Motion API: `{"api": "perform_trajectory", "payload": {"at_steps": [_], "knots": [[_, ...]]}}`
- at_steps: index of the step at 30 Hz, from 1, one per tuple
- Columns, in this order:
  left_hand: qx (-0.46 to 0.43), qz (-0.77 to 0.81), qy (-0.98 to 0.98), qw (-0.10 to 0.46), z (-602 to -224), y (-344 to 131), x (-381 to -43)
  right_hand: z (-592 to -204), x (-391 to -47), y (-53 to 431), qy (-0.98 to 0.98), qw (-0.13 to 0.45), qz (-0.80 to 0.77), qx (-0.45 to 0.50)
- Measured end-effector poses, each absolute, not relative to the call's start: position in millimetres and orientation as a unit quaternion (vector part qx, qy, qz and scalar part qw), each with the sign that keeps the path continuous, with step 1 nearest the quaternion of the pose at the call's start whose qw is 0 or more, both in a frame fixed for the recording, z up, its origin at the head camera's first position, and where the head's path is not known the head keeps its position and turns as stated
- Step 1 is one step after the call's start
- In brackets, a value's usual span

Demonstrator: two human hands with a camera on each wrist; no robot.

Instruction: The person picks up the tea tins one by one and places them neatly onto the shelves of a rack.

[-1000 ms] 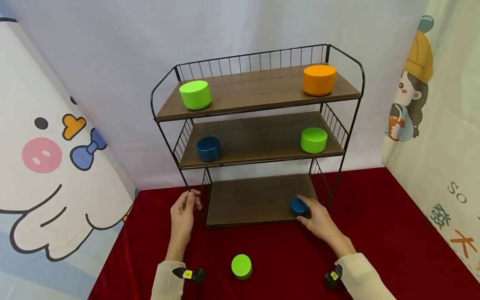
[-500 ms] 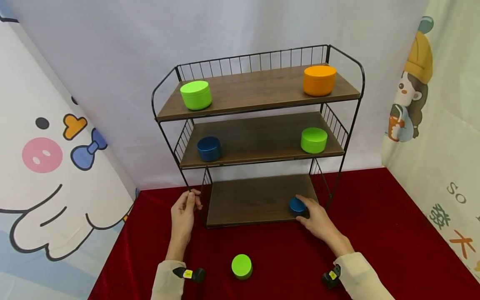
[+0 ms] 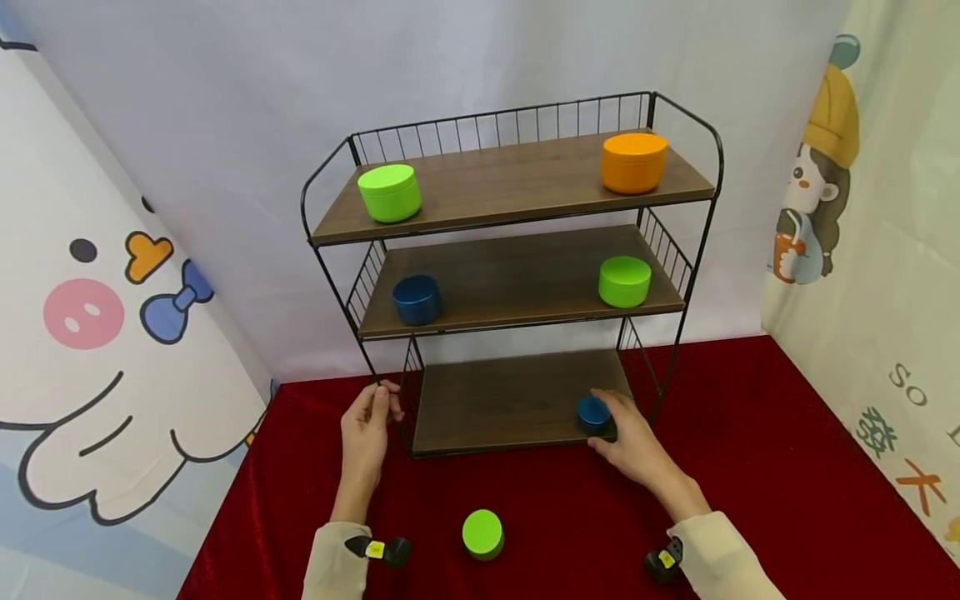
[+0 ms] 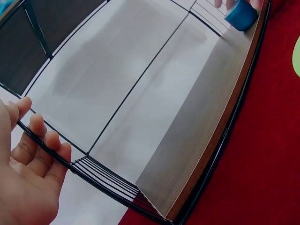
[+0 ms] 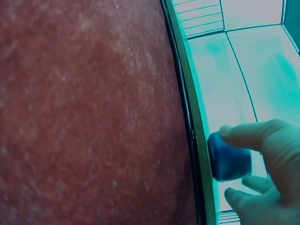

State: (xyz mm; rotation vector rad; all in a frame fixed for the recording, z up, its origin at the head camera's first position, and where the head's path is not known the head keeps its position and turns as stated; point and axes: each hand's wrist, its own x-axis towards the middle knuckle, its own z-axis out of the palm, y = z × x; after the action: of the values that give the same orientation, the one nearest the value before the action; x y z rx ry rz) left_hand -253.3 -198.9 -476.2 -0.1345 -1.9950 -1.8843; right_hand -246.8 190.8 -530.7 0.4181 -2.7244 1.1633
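Observation:
A three-tier shelf rack [image 3: 501,402] with brown boards and a black wire frame stands on the red cloth. My left hand [image 3: 367,425] holds its front left post, with fingers curled around the thin bar in the left wrist view. On the bottom board, near its right front, sits a small blue round tin [image 3: 593,412]. My right hand [image 3: 633,442] is spread around that tin, the thumb at its front and the fingers behind. In the right wrist view the thumb [image 5: 248,136] overlaps the tin's edge, while the other fingers look slightly apart from it.
A green tin [image 3: 483,534] lies on the red cloth [image 3: 555,517] before the rack. The top board carries another green tin [image 3: 390,193] and an orange tin [image 3: 633,163]. A dark blue tin [image 3: 417,300] and a green one stand on the middle board.
The blue tin has shifted slightly left on the bottom board with my right hand, whose thumb now sits a little away from it. My left hand stays on the post.

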Motion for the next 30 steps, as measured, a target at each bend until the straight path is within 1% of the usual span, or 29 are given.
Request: {"api": "perform_trajectory", "payload": {"at_steps": [7,21,26,30], "knots": [[-0.049,-0.673,-0.711,0.196,-476,-199,-253,-521,-239,186,-0.899,0.104,0.401,0.144],[-0.049,-0.675,-0.709,0.199,-475,-198,-254,-505,-225,175,-0.891,0.142,0.399,0.165],[-0.047,-0.675,-0.708,0.201,-476,-198,-254,-502,-218,171,-0.885,0.146,0.405,0.177],[-0.045,-0.676,-0.708,0.2,-476,-197,-254,-499,-212,166,-0.882,0.136,0.411,0.186]]}}
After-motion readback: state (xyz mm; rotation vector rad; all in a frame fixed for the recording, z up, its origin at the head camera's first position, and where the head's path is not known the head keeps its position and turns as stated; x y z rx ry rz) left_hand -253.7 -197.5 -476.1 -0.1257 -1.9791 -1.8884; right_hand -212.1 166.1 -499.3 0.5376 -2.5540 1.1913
